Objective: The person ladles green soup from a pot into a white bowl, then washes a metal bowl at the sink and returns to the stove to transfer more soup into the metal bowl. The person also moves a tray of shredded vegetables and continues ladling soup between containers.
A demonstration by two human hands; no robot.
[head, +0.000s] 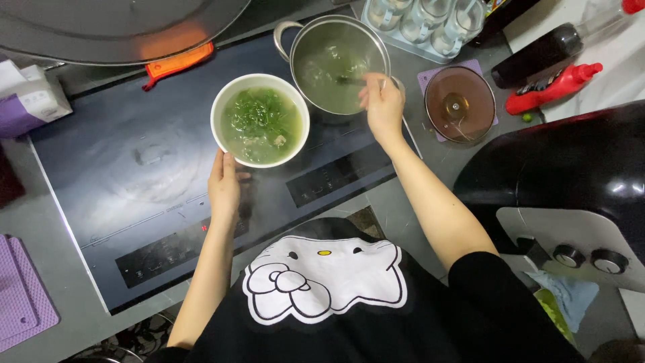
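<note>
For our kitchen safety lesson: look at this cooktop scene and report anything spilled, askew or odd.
Nothing looks spilled or damaged. The left hand steadies the white bowl of green soup, which stands level on the cooktop. The right hand holds a utensil in the steel pot. The glass lid lies flat on a purple mat.

Even overhead light, glare on cooktop [134, 161] — sharp, soft shadows, slight edge distortion
</note>
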